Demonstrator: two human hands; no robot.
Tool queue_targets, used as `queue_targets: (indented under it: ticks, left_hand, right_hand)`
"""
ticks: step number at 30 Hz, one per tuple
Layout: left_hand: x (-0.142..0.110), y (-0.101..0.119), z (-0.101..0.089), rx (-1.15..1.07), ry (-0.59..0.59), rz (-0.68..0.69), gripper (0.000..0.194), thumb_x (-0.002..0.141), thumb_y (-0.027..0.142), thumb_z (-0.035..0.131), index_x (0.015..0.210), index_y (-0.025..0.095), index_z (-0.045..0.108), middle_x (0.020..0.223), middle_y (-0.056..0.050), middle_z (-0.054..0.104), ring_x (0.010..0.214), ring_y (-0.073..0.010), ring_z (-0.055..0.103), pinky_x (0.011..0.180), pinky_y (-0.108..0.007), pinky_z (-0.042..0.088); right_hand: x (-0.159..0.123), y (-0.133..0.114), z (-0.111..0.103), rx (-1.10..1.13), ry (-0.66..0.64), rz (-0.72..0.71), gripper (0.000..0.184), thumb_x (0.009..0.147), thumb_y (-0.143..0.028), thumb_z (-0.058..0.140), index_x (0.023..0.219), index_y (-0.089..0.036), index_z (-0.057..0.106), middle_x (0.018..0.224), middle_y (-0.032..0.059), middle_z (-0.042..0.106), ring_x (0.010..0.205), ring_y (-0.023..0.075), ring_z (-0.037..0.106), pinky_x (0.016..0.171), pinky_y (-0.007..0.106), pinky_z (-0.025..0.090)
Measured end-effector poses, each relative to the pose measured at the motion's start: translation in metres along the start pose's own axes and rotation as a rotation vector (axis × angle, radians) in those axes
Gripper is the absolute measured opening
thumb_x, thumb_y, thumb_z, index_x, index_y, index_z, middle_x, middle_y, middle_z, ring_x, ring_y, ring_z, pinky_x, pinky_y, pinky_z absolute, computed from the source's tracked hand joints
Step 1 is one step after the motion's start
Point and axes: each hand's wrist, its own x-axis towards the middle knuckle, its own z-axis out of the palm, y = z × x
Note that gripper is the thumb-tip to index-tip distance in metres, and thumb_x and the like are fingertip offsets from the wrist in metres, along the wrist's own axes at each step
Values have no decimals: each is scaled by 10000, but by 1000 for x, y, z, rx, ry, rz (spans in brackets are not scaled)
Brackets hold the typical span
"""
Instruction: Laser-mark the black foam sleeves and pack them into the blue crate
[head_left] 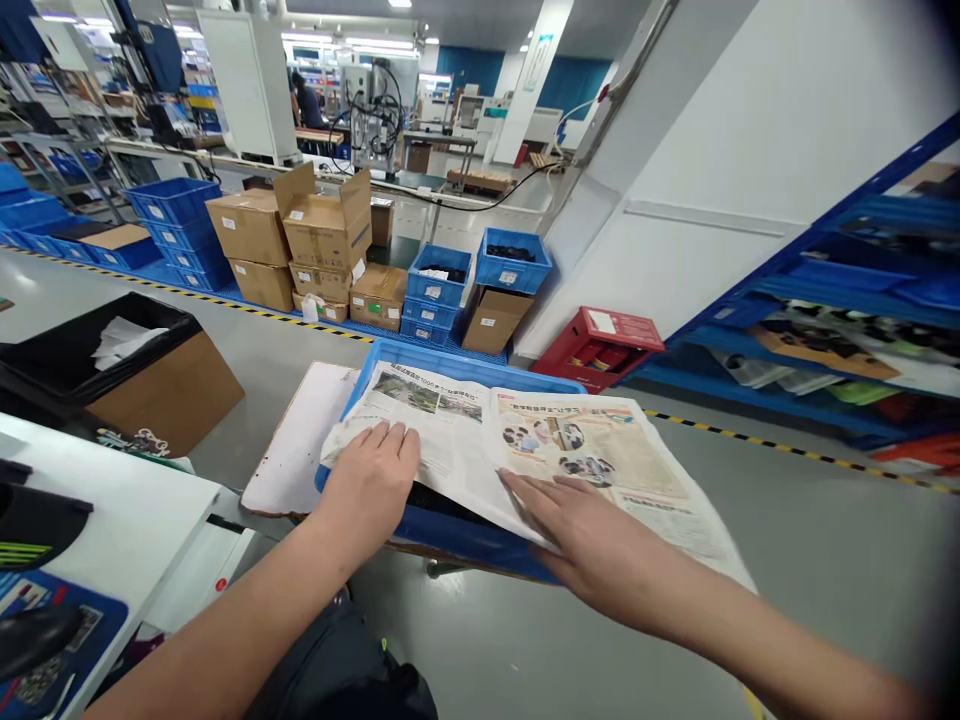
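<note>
An unfolded newspaper (457, 440) with printed text and photos lies over the top of a blue plastic bin (465, 535). My left hand (379, 475) rests on the left page, fingers close together and pressing down, its thumb hidden. Across the middle of the paper, my right hand (581, 525) lies with fingers stretched out near the front edge. The right page reaches past the bin's right side. Through a gap at the front, something dark shows inside the bin, too covered to make out.
The bin stands on a white board (300, 430). At left are a white worktop (97, 470) and a carton (172, 400) lined with a black bag. Cardboard boxes (322, 235) and blue crates (514, 262) line the back, near a red box (600, 345). Blue shelving (825, 340) stands right.
</note>
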Motion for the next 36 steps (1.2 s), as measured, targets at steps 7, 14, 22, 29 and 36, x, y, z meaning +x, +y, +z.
queue_targets:
  ticks: [7, 14, 22, 29, 36]
  left_hand:
    - [-24, -9, 9, 148, 346, 214, 403, 939, 21, 392, 1297, -10, 574, 1342, -258, 642, 1301, -357, 591, 1022, -489, 563]
    - [-32, -30, 21, 183, 339, 182, 389, 921, 6, 427, 1276, -30, 582, 1299, -280, 662, 1225, -376, 645, 975, -487, 581]
    - [-26, -24, 26, -90, -116, -22, 821, 896, 431, 653, 1555, 86, 305, 1599, -298, 325, 1458, -433, 377, 1122, -596, 424]
    - [2, -30, 44, -147, -222, 14, 992, 766, 569, 784, 1534, 132, 332, 1605, -267, 337, 1487, -433, 317, 1169, -646, 330]
    - [17, -37, 50, -13, -29, 295, 312, 899, 31, 467, 1156, 58, 643, 1111, -193, 717, 1067, -300, 669, 1005, -528, 528]
  right_hand:
    - [-8, 14, 18, -411, 492, 74, 722, 762, 80, 372, 1454, -93, 486, 1391, 226, 630, 1136, 324, 691, 894, 464, 569]
    - [-18, 25, 19, -419, 502, 169, 612, 847, 49, 342, 1391, -131, 558, 1129, 159, 743, 887, 281, 720, 758, 402, 566]
    - [-16, 32, 37, 181, 328, 349, 655, 974, -512, 478, 1526, -161, 432, 1253, 184, 673, 1144, 336, 657, 944, 499, 567]
    - [-9, 47, 37, 423, 399, 349, 264, 976, -442, 518, 938, -226, 665, 914, 82, 697, 879, 252, 680, 784, 394, 567]
    - [-8, 52, 42, 369, 277, 173, 241, 1001, -383, 520, 827, -241, 609, 825, 51, 644, 766, 207, 640, 646, 310, 519]
